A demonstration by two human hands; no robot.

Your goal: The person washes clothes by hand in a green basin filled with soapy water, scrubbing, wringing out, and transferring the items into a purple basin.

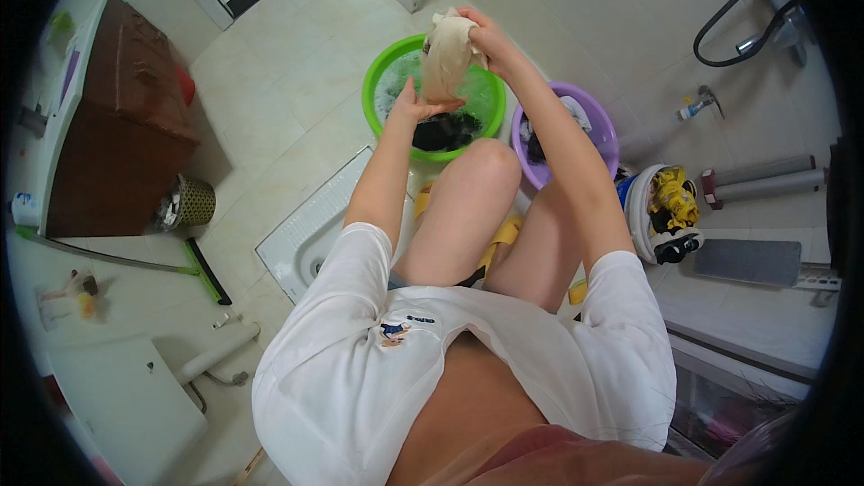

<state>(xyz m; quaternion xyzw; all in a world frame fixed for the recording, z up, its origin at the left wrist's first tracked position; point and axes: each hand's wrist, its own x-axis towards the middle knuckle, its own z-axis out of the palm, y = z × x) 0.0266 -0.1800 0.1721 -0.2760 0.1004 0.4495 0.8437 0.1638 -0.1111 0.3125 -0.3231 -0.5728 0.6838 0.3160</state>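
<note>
Several things line the left side: a brown cabinet (117,126), a basket (195,201) beside it, and a squeegee (209,274) with a green and black head lying nearer the person. Right of these, a white squat toilet (326,199) is set in the tiled floor, partly hidden behind the left arm.

Next comes the green basin (369,94), with sudsy water (392,88) in it and a dark cloth (445,131) lying in the water at the near side. Over this basin, the left hand (421,106) is spread open, thumb raised and well apart from the fingers, which reach out to the right just under the lower end of the cream cloth (445,58). The cloth seems to touch these fingers, but they do not close around it.

The cream cloth hangs above the basin, bunched at its top and falling loosely toward the left hand. The right hand (490,41) grips that bunched upper part from the right side, fingers curled closed on the fabric; the fingertips are partly hidden by the folds.

Beyond the right forearm are a purple basin (609,133) holding clothes, then a white bucket (640,207) heaped with yellow and black fabric (675,196).
</note>
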